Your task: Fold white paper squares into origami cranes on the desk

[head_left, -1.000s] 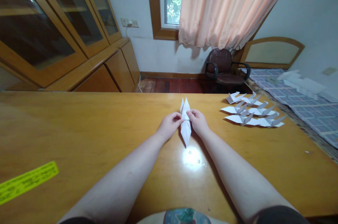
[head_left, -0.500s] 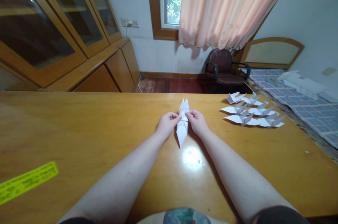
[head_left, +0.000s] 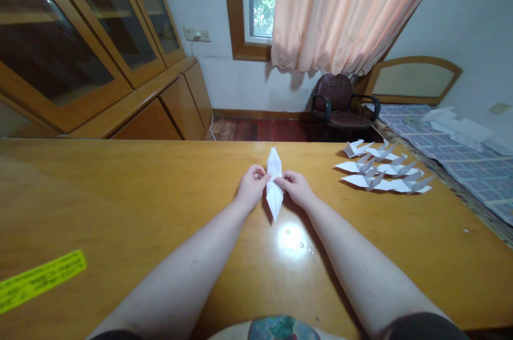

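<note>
A long, narrow white folded paper piece (head_left: 274,185), pointed at both ends, stands above the middle of the wooden table (head_left: 120,195). My left hand (head_left: 250,187) pinches its left edge at the waist. My right hand (head_left: 294,187) pinches the right edge at the same height. Both hands have their fingers closed on the paper. The lower tip points toward me, just above a bright glare spot on the tabletop.
Several finished white paper cranes (head_left: 380,171) lie in rows at the right of the table. A yellow-green paper strip (head_left: 38,280) lies at the near left. Behind the table are a dark armchair (head_left: 340,102), wooden glass-door cabinets (head_left: 80,46) and a peach curtain (head_left: 344,8).
The two upper flaps of the paper piece have closed into a single point. The piece and both hands have shifted slightly left and away from me.
</note>
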`<action>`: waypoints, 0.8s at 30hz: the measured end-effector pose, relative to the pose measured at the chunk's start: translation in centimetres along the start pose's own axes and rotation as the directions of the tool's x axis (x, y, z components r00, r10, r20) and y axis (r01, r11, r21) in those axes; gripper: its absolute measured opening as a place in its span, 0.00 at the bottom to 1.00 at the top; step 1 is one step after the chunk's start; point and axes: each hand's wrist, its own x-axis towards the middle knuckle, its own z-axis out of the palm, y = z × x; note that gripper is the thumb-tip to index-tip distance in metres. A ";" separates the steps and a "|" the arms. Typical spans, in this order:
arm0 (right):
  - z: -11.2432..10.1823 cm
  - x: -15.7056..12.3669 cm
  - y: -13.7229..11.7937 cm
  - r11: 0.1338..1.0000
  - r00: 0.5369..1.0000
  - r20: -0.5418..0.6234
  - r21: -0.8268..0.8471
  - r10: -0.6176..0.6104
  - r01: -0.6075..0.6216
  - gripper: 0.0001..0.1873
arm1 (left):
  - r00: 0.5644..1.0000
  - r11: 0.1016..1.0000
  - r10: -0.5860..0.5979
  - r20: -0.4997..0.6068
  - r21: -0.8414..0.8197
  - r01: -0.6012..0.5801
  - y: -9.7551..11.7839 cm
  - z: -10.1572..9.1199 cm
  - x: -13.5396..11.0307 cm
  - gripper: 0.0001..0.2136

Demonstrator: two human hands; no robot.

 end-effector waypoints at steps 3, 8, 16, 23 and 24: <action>-0.1 0.0 0.1 1.000 1.000 0.009 -0.015 0.013 -0.013 0.19 | 0.998 0.996 -0.047 0.042 -0.079 0.050 -0.3 -0.1 0.2 0.09; -0.4 0.2 0.2 1.000 1.000 0.015 -0.002 0.019 -0.019 0.18 | 0.994 0.990 -0.078 0.071 -0.112 0.086 -0.7 -0.2 0.3 0.08; -0.3 0.1 0.2 0.999 0.998 0.065 -0.042 -0.002 0.005 0.17 | 1.000 0.998 -0.023 -0.016 -0.058 0.022 -0.4 -0.2 0.5 0.07; -0.2 -0.2 -0.2 0.999 0.998 0.063 -0.035 -0.009 0.011 0.16 | 0.991 0.982 -0.132 -0.005 -0.136 0.130 -0.5 -0.1 0.6 0.08; -0.2 -0.2 -0.2 0.999 0.998 0.055 -0.031 -0.009 0.010 0.16 | 0.991 0.981 -0.131 -0.006 -0.144 0.129 -0.5 -0.1 0.5 0.08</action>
